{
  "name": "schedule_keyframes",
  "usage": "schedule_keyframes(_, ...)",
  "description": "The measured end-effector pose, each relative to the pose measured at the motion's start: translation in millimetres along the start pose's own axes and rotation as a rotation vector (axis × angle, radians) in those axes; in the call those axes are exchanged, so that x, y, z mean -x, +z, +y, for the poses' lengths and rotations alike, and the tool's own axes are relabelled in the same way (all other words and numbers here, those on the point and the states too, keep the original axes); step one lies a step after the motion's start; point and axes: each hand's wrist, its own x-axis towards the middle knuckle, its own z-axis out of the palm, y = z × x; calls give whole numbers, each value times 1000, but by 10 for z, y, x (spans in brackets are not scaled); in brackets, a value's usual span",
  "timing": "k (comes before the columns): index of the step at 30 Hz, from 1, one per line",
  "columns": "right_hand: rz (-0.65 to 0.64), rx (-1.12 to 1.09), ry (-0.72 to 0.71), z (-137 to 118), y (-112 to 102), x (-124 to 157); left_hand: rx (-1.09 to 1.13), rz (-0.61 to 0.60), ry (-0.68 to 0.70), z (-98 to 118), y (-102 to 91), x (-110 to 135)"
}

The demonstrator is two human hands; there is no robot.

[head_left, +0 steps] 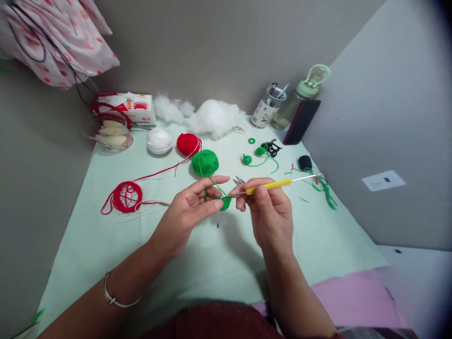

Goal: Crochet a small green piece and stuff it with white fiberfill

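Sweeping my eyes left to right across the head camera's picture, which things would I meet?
Red yarn coil, white yarn ball, red yarn ball, green crochet piece, yellow hook handle, black roll, white card.

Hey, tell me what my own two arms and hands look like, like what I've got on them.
Your left hand and right hand are both ungloved, and no sleeve covers either wrist. Your left arm wears a thin, silver-coloured bangle; no bracelet shows on the right arm.

Yellow-handled hook [270,186] in right hand [272,216], at green crochet [225,204].
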Motion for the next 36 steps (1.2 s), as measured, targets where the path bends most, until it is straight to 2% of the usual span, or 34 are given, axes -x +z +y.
schedule_keyframes(3, -24, 0, -23, -38, 10, -1, -31, 12, 19, 7, -13, 0)
schedule_keyframes(5, -13, 97, -82, -62, 26, 25, -62, 14, 42, 2, -17, 1)
schedule_keyframes(8, -5, 337, -270, -60, 47, 94, -107, 51, 76, -10, -2, 6)
schedule_keyframes(11, -84, 580, -531, -1, 57, 163, -115, 107, 90, -23, 34, 12)
schedule_keyframes(13, -108, 753, -644, 43, 59, 190, -41, 107, 60, -33, 51, 10)
schedule_keyframes(15, -96, 831, -694, 63, 58, 195, 87, 64, -30, -35, 51, -1)
schedule_keyframes(17, -59, 727, -651, 49, 53, 176, 203, 9, -140, -20, 38, -18)
schedule_keyframes(19, 14, 487, -510, 13, 46, 137, 263, -24, -192, 12, 19, -31)
schedule_keyframes(22, 82, 133, -265, -23, 45, 69, 244, -11, -144, 51, 6, -32)
schedule_keyframes(25, 4, 76, -189, -14, 66, 38, 143, -1, -81, 32, 18, -14)
schedule_keyframes(28, -27, 215, -240, 10, 95, 72, 65, 23, -11, -23, 40, 3)
schedule_keyframes(30, -23, 358, -345, 22, 105, 115, 79, 45, 14, -52, 50, 7)
schedule_keyframes(34, -63, 662, -618, 26, 83, 158, 248, -6, -123, -59, 30, -20)
schedule_keyframes(36, -18, 585, -574, 14, 57, 132, 313, -31, -187, -43, -1, -43)
